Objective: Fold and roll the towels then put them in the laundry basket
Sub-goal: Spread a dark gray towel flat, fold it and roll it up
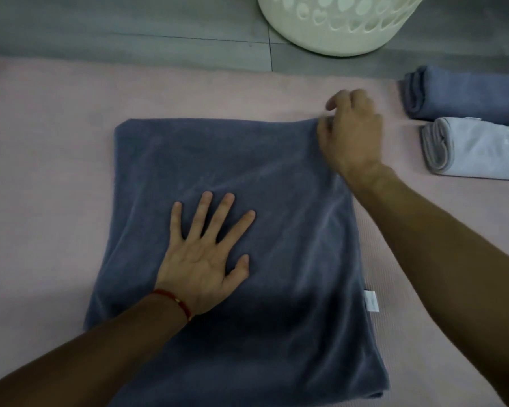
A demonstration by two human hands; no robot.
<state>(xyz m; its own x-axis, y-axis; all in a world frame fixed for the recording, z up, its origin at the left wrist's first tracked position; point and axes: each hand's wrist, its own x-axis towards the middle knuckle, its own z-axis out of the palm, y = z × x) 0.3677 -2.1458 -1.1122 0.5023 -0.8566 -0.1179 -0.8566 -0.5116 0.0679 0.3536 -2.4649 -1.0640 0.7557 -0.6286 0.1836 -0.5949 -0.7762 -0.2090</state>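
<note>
Towels already rolled, one blue [465, 94] and one white [476, 151], lie at the far right on the pink mat [41, 142], not yet in the laundry basket [335, 27] beyond. A dark grey towel [276, 230] lies folded flat mid-mat, still unrolled. The left hand [200, 259] presses it with fingers spread; the right hand [350, 133] pinches its far right corner.

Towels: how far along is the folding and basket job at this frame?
Done: two rolled towels, a blue roll and a white roll, lie on the pink mat. In hand: a dark towel lies folded flat, left hand pressing it, right hand pinching its far corner. Left: rolling this one and moving all three to the basket; none is seen going in yet.
</note>
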